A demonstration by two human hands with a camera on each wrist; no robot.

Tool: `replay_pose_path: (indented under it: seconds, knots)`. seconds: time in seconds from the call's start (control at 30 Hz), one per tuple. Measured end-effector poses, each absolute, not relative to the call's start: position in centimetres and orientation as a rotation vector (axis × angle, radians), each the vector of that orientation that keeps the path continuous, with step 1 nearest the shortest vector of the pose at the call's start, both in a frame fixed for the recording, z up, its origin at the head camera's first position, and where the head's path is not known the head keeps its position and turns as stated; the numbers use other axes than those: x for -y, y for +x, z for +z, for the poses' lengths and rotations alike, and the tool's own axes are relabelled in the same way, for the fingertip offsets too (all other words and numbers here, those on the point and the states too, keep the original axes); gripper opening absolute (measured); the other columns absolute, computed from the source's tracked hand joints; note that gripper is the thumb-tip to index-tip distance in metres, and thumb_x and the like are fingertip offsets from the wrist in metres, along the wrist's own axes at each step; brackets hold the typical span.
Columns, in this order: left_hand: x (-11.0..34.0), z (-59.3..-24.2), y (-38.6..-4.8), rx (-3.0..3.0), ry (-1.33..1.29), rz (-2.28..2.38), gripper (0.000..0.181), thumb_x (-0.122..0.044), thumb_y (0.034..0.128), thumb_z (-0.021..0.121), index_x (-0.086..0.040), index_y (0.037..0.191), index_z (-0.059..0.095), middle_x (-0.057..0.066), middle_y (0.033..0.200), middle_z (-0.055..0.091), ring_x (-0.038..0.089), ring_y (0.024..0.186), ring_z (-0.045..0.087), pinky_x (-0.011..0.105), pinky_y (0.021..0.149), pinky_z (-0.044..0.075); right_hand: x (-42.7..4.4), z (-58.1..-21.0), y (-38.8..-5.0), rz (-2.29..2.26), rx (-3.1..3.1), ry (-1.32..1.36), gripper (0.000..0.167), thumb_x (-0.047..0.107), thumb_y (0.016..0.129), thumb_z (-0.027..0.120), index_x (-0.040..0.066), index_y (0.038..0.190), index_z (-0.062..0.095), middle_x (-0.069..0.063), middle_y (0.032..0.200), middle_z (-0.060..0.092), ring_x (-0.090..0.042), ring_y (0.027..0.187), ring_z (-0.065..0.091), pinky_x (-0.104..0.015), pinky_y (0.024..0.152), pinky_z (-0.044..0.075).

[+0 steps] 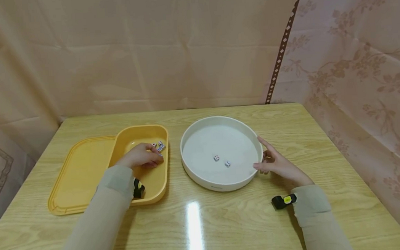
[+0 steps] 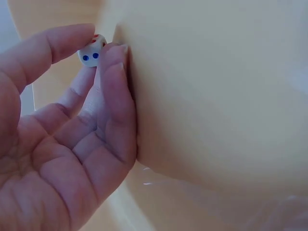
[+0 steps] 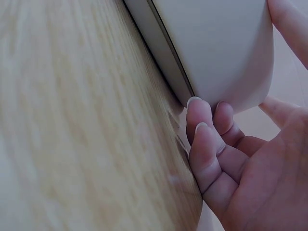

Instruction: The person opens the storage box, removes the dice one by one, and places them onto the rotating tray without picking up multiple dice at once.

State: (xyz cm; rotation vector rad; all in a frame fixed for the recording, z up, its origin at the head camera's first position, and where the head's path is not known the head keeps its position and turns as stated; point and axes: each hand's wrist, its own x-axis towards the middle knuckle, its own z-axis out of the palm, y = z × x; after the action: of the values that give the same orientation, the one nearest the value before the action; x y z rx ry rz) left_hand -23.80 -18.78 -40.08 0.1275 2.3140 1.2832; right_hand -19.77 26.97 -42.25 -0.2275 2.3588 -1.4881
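My left hand (image 1: pixel 140 156) is inside the yellow box (image 1: pixel 151 187). In the left wrist view it pinches a white die (image 2: pixel 91 54) with red and blue dots between thumb and fingers, close to the box wall. Several other dice (image 1: pixel 161 147) lie just beyond the fingertips, by the box's right side. My right hand (image 1: pixel 280 165) holds the right edge of a round white tray (image 1: pixel 205 183). Its thumb lies over the rim, and the right wrist view shows curled fingers against the outer wall near the base. Two dice, one left (image 1: pixel 216 158) and one right (image 1: pixel 227 164), rest on the tray floor.
A flat yellow lid (image 1: pixel 80 174) lies on the wooden table (image 1: pixel 233 226), left of the box and partly under it. Light curtains (image 1: pixel 168 50) hang behind the table, and a patterned pink cloth (image 1: pixel 365 72) hangs along the right.
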Motion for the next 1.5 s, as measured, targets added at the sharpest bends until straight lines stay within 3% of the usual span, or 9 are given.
replay_pose_path:
  seconds: [0.13, 0.5, 0.97, 1.5]
  knots:
    - [18.8, -39.8, -23.7, -2.285, 0.101, 1.334, 0.014, -0.008, 0.0898, 0.066, 0.001, 0.096, 0.056, 0.002, 0.083, 0.071, 0.007, 0.068, 0.064, 0.021, 0.066, 0.056, -27.0, -42.2, -19.8, -1.491, -2.367, -0.234, 0.099, 0.022, 0.091, 0.072, 0.027, 0.160, 0.001, -0.016, 0.105, 0.048, -0.014, 0.078, 0.058, -0.027, 0.069, 0.051]
    - [18.8, -39.6, -23.9, -2.257, 0.026, 1.486, 0.025, -0.004, 0.0931, 0.064, 0.010, 0.111, 0.053, 0.010, 0.085, 0.072, 0.013, 0.066, 0.070, 0.033, 0.068, 0.061, -27.1, -42.5, -19.9, -1.490, -2.367, -0.261, 0.098, 0.021, 0.092, 0.071, 0.026, 0.160, 0.001, -0.017, 0.105, 0.048, -0.014, 0.077, 0.058, -0.027, 0.069, 0.051]
    - [18.6, -37.7, -23.8, -2.243, 0.065, 1.603, 0.041, -0.020, 0.0957, 0.066, 0.007, 0.125, 0.056, 0.019, 0.121, 0.065, 0.025, 0.100, 0.066, 0.036, 0.084, 0.060, -26.9, -42.3, -19.7, -1.467, -2.381, -0.241, 0.097, 0.023, 0.093, 0.071, 0.029, 0.160, 0.002, -0.018, 0.107, 0.048, -0.016, 0.079, 0.058, -0.028, 0.069, 0.051]
    - [16.3, -33.3, -23.2, -2.282, 0.073, 1.665, 0.042, -0.030, 0.0966, 0.065, 0.000, 0.125, 0.055, 0.013, 0.114, 0.059, 0.026, 0.099, 0.064, 0.039, 0.092, 0.057, -26.9, -42.2, -19.6, -1.490, -2.370, -0.248, 0.097, 0.022, 0.092, 0.071, 0.027, 0.160, 0.002, -0.016, 0.105, 0.048, -0.014, 0.078, 0.058, -0.027, 0.069, 0.051]
